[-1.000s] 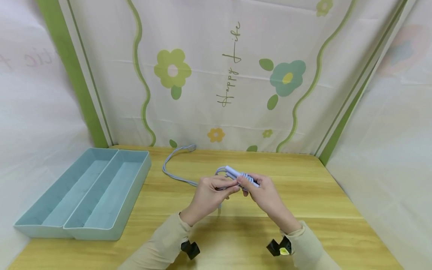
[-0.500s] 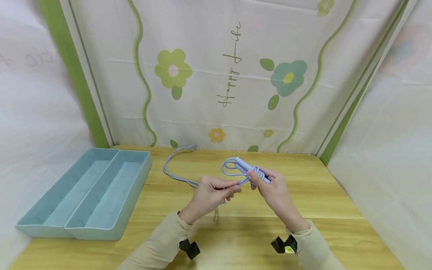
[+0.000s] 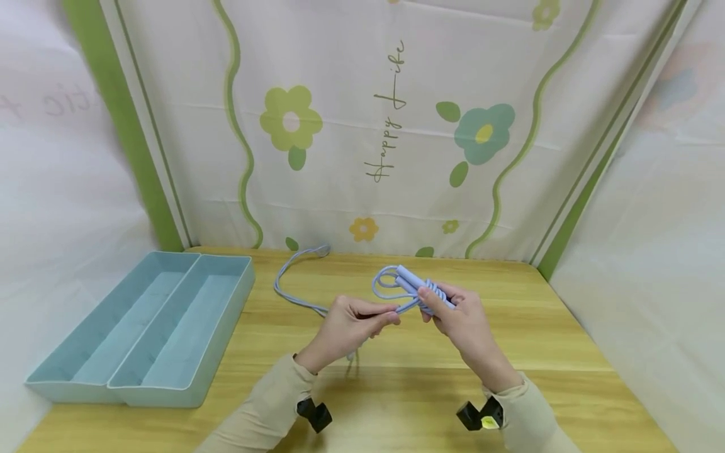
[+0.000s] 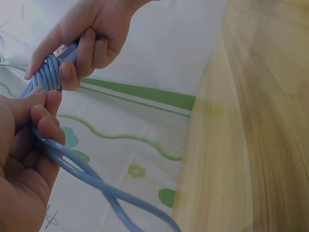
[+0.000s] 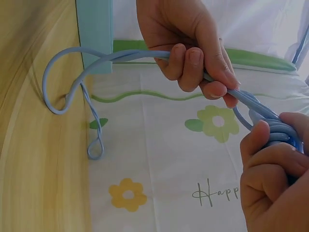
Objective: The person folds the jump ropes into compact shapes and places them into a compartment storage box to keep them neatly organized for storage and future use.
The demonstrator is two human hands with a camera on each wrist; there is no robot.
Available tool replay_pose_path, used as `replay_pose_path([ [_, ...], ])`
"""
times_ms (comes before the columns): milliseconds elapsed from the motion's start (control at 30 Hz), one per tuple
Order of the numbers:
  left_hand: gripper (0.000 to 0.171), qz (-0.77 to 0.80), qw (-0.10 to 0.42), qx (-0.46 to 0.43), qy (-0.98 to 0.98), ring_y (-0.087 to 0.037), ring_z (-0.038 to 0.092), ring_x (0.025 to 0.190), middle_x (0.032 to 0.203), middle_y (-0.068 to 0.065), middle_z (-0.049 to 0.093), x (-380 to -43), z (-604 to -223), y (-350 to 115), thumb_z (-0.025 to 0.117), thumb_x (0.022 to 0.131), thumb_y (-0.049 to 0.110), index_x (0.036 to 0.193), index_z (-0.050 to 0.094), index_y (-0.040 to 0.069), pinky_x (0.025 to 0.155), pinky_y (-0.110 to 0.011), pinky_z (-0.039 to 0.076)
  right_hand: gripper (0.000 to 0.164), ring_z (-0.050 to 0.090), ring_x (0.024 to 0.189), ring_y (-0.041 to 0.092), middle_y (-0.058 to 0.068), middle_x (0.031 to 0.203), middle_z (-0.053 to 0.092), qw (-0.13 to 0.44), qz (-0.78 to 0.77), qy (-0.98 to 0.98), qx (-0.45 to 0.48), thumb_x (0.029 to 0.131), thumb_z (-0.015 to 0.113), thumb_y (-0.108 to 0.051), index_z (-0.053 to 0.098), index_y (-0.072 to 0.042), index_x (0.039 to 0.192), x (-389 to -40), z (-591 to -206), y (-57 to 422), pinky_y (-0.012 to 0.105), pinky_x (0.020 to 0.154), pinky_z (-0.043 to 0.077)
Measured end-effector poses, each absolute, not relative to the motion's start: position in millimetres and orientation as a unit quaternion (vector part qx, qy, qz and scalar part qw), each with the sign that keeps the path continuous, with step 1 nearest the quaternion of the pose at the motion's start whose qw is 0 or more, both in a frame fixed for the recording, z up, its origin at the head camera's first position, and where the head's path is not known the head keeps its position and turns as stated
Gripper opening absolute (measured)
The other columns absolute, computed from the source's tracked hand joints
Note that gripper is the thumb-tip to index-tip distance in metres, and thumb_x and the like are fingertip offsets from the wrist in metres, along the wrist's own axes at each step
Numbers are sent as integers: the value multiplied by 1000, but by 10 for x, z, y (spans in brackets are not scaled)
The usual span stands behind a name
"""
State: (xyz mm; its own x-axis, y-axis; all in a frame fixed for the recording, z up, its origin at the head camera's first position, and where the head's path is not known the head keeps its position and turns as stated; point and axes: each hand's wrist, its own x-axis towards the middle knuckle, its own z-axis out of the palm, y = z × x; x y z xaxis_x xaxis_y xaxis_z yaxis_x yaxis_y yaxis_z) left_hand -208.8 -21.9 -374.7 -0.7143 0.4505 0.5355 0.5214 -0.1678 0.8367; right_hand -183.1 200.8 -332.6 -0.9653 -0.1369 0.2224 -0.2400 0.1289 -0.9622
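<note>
Pale-blue jump rope is held over the desk's middle: right hand gripping its coil-wrapped handles, left hand pinching doubled cord. The hands have just parted (winding seems only partial). Its tail loop nears the back edge; trays stand along the left edge, leaving room rightward.

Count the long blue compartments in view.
2, side by side at the left of the table: the outer compartment and the inner compartment, nearer the left hand. None seems hidden.

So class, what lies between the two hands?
A stretch of blue cord runs from the left hand to the right hand, as the head view shows.
</note>
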Motion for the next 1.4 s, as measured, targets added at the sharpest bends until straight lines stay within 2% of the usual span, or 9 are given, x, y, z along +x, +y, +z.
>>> replay_pose_path([
  [100,19,-667,25,-379,-641,-11,38,47,90,-9,74,-2086,-3767,-223,67,94,6,111,74,3,43,-23,30,37,26,46,11,18,71,56,33,652,-745,134,98,64,-29,66,8,104,-1820,-3335,2001,23,42,23],
  [200,19,-668,20,-377,-641,-11,39,49,91,-8,74,-2088,-3772,-232,67,94,6,110,74,1,45,-23,31,34,25,45,12,19,71,56,26,653,-743,144,99,63,-27,66,7,102,-1807,-3338,2001,23,42,22],
  [400,18,-662,18,-382,-644,-12,29,47,89,-6,74,-2124,-3768,-262,67,95,9,109,76,4,44,-24,28,32,22,46,13,20,73,56,14,661,-732,165,101,60,-24,66,7,106,-1817,-3339,2004,25,43,21],
  [667,18,-663,8,-414,-624,-13,25,43,89,-11,74,-2154,-3750,-321,64,94,-2,109,74,-4,43,-25,27,28,22,48,15,20,75,55,12,663,-718,213,104,55,-19,65,7,107,-1803,-3344,2039,28,43,21],
  [767,15,-653,7,-412,-635,-12,23,44,86,-7,74,-2176,-3729,-349,66,95,3,103,77,-1,43,-25,25,25,23,49,16,19,75,55,12,663,-715,224,104,55,-17,65,6,105,-1803,-3338,2048,28,44,20],
  [867,13,-646,9,-420,-638,-13,21,42,76,-4,72,-2201,-3713,-383,66,95,5,96,79,1,40,-27,23,24,23,49,16,19,75,54,5,662,-713,231,104,54,-16,65,6,103,-1803,-3331,2051,28,44,21],
  [1000,13,-642,8,-426,-637,-14,23,41,74,-3,71,-2238,-3716,-428,66,95,3,93,79,2,39,-27,24,24,26,51,17,19,75,54,-7,663,-711,235,104,55,-16,65,5,101,-1808,-3332,2053,28,45,21],
  [1133,13,-642,-3,-417,-644,-13,27,43,81,-4,73,-2268,-3732,-455,67,95,5,95,79,4,41,-25,27,24,26,50,18,19,75,54,-11,658,-714,240,104,54,-16,65,6,100,-1814,-3333,2064,29,44,21],
  [1400,16,-643,-24,-427,-635,-12,34,46,86,-9,74,-2319,-3772,-489,64,96,2,107,75,-2,42,-22,31,21,22,46,17,20,73,55,-16,644,-719,260,104,54,-12,66,6,101,-1852,-3333,2100,30,41,21],
])
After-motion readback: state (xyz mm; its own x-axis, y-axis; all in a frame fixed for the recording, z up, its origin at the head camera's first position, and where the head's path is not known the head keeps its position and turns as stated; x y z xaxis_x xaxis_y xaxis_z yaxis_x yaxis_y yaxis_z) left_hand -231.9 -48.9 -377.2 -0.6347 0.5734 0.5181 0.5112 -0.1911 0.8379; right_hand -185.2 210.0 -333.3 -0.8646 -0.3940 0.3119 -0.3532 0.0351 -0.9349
